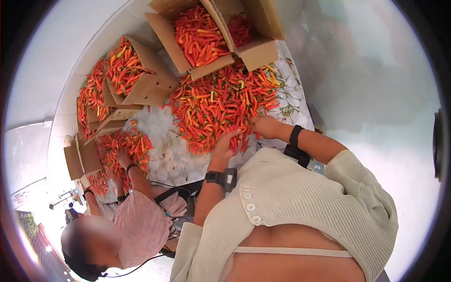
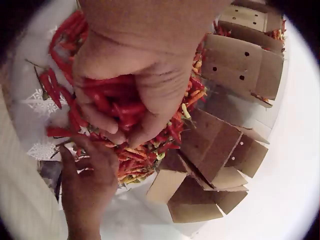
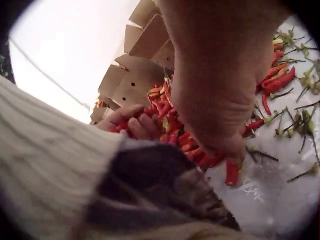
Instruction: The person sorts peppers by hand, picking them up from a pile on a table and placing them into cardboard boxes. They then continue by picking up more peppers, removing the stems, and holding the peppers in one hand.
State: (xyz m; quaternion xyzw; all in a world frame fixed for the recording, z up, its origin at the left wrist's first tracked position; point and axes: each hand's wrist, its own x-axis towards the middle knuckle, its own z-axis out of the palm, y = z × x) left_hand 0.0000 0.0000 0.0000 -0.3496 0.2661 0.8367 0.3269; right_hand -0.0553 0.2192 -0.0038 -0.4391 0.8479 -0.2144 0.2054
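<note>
In the head view my left hand (image 1: 225, 144) is at the near edge of a big heap of red and orange chili peppers (image 1: 221, 103). The left wrist view shows its fingers and thumb curled round several red chili peppers (image 2: 117, 102). Close to its right, my right hand (image 1: 265, 127) works at the same edge of the heap. In the right wrist view a red chili pepper (image 3: 231, 172) sticks out from the right hand's fingertips, which pinch it. The right hand's fingers (image 2: 70, 162) also show near a thin green stem in the left wrist view.
Cardboard boxes of chilies (image 1: 171, 37) stand behind the heap, more at the left. Loose green stems (image 3: 302, 120) lie on the white snowflake-patterned cloth (image 2: 42, 102) at the right. At the left another person (image 1: 141, 221) has both hands in a smaller chili pile (image 1: 124, 145).
</note>
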